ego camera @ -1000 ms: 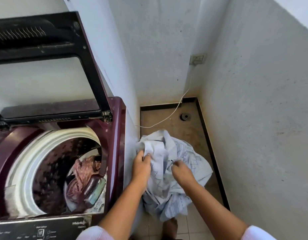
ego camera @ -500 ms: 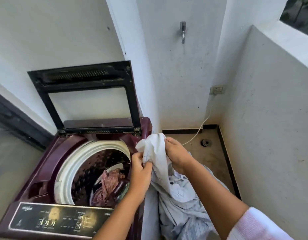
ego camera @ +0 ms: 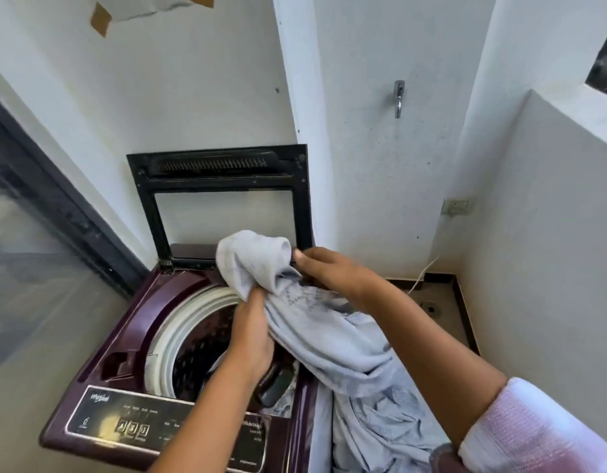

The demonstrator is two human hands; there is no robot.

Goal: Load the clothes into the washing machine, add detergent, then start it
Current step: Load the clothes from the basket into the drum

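Left hand (ego camera: 253, 331) and right hand (ego camera: 334, 272) both grip a pale blue cloth (ego camera: 333, 339), its bunched end held over the open drum (ego camera: 198, 349) of a maroon washing machine (ego camera: 124, 339), apparently for feeding in; the rest hangs beside the machine.

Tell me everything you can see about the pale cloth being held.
The cloth is pale blue-grey, thin and soft-looking, with a faint printed pattern near the top. It is crumpled, and its bunched upper end is raised over the washer opening. The left hand grips it from below, and the right hand holds it near the top. The rest drapes down across the washer's right edge and hangs in folds beside it.
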